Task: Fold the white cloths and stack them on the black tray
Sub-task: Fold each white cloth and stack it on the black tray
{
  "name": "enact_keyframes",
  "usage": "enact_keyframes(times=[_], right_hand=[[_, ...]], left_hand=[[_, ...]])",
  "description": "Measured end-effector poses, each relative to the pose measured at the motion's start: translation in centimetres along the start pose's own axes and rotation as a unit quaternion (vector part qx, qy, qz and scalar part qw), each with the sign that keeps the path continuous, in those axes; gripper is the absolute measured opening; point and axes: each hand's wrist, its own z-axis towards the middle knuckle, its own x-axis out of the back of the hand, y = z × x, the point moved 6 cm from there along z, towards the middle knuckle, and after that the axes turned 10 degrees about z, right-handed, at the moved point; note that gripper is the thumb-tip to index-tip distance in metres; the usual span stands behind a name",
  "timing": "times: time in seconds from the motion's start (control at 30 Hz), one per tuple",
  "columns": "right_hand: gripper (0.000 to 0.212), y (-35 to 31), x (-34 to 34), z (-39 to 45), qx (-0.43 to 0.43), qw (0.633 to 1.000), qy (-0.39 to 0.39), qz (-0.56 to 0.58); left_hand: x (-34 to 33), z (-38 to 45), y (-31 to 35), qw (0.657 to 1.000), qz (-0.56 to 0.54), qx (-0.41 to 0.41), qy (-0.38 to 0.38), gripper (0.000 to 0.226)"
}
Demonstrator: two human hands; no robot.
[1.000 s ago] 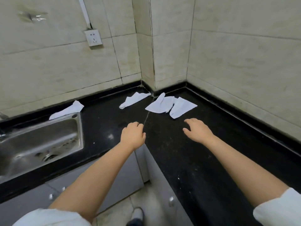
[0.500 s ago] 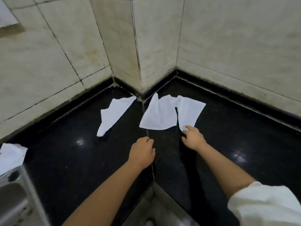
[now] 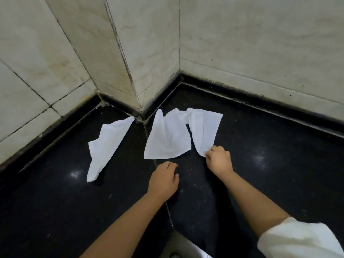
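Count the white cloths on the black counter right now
3. The left cloth lies apart; the middle cloth sits before the wall corner; the right cloth touches it, its near corner pinched by the right hand. More may lie outside view.

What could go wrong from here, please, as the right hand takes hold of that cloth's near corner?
1. The right hand pinches the right cloth, which seems to overlap the middle cloth at the far end; lifting may drag both.
2. A one-corner grip with the left hand off the cloth may bunch it up.
3. No black tray is in view, so carrying may undo folds.
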Motion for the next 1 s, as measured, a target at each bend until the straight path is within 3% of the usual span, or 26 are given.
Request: enact_keyframes(times=[0.1, 0.2, 0.27, 0.33, 0.47, 0.57, 0.67, 0.83, 1.0], right_hand=[[0.016, 0.8, 2.1, -2.1, 0.059, 0.997, -0.004, 0.057], [0.016, 2.4, 4.2, -6.9, 0.146, 0.983, -0.07, 0.084], [0.019, 4.2, 5.3, -10.3, 0.163, 0.978, -0.107, 0.076], [0.023, 6.5, 6.7, -13.0, 0.145, 0.978, -0.123, 0.085], [0.027, 10.8, 8.7, -17.0, 0.109, 0.972, -0.149, 0.144], [0.029, 13.5, 8.7, -19.5, 0.088, 0.966, -0.173, 0.171], [0.028, 16.7, 8.9, -21.6, 0.044, 0.97, -0.161, 0.177], [0.027, 20.4, 8.7, -25.0, -0.019, 0.974, -0.153, 0.167], [0.024, 21.5, 9.9, -24.7, -0.057, 0.978, -0.144, 0.137]], left_hand=[[-0.4, 0.9, 1.8, 1.0, -0.013, -0.016, 0.022, 0.051], [-0.3, 1.2, 6.1, 0.995, 0.004, -0.079, 0.054, 0.059], [-1.1, 0.9, 9.2, 0.988, 0.044, -0.131, 0.069, 0.045], [-2.1, 0.2, 11.8, 0.982, 0.099, -0.157, 0.038, 0.019], [-4.4, -1.0, 15.0, 0.975, 0.042, -0.218, 0.008, 0.034], [-6.5, -2.9, 19.3, 0.944, 0.1, -0.297, -0.1, 0.046], [-8.9, -4.1, 22.1, 0.903, 0.181, -0.357, -0.153, 0.035], [-9.0, -3.5, 22.9, 0.931, 0.126, -0.273, -0.206, 0.026], [-5.7, -2.4, 24.7, 0.925, 0.078, -0.294, -0.229, 0.016]])
